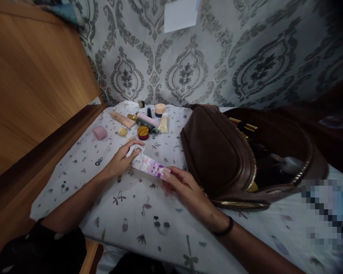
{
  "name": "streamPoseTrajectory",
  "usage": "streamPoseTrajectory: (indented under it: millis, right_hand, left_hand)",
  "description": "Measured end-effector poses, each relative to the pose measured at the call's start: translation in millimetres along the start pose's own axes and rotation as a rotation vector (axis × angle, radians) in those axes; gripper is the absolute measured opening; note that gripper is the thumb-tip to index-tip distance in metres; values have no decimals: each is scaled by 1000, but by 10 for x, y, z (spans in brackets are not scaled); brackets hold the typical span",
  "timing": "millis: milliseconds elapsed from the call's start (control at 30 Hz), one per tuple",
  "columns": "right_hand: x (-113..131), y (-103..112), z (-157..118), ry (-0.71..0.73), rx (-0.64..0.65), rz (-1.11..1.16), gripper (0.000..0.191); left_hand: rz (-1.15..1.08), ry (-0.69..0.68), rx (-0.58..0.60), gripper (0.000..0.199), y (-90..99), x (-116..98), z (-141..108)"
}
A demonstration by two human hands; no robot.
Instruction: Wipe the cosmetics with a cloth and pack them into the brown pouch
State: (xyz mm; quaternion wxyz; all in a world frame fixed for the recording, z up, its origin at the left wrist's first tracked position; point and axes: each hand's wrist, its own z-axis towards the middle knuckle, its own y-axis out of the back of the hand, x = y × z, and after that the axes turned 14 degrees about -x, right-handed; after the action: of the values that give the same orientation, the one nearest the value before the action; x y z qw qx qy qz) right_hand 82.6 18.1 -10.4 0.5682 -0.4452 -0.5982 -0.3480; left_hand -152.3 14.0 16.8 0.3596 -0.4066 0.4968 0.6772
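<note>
A slim white-and-purple tube [151,167] with a cartoon figure printed on it is held above the patterned cloth. My right hand [183,186], with a dark band at the wrist, pinches the tube's near right end. At the other end, my left hand [122,160] is closed on a crumpled white tissue [138,149], pressed against the tube. Beyond the hands lie a dark red jar with a gold lid [143,133], a small yellow egg-shaped item [122,131] and a beige tube [164,123].
A brown leather bag [214,152] lies unzipped on the right, with several items inside. Further back are a peach tube [121,118], a dark green tube [145,123] and a round peach container [160,110]. A pink roll-like item [100,132] sits left, near the wooden panel [40,76].
</note>
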Motion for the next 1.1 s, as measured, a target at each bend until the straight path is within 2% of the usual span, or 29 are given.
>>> streamPoseTrajectory:
  millis: [67, 133, 267, 333, 433, 500, 600, 733, 900, 1000, 1100]
  right_hand:
    - [19, 3, 0, -3, 11, -40, 44]
    - [31, -1, -3, -14, 9, -37, 43]
    - [34, -10, -3, 1, -30, -15, 42]
    - [32, -12, -1, 4, -52, 2, 41]
    - [36, -19, 0, 5, -70, 19, 41]
    - [42, -26, -1, 2, -67, 15, 40]
    - [35, -29, 3, 4, -74, 2, 40]
    - [-18, -19, 25, 18, -114, -28, 39]
    - [-93, -21, 74, 73, -167, -15, 29]
    - [-107, -32, 90, 123, -155, -33, 21]
    - [-95, -40, 80, 154, -167, -88, 16]
  left_hand:
    - [-10, -2, -38, 40, -12, 16, -5]
    - [54, -66, -116, 39, -25, 14, -18]
    - [363, -221, -241, 35, -69, -6, -73]
    - [518, -325, -273, 32, -95, 0, -100]
    - [729, -543, -383, 26, -126, 27, -128]
    - [797, -638, -413, 25, -145, 44, -149]
    - [741, -729, -364, 28, -194, 46, -200]
    - [550, -811, -257, 31, -298, -8, -306]
    - [290, -965, -42, 31, -408, -90, -396]
    - [254, -1005, 51, 39, -436, -103, -392]
    - [281, -994, 64, 41, -419, -81, -353]
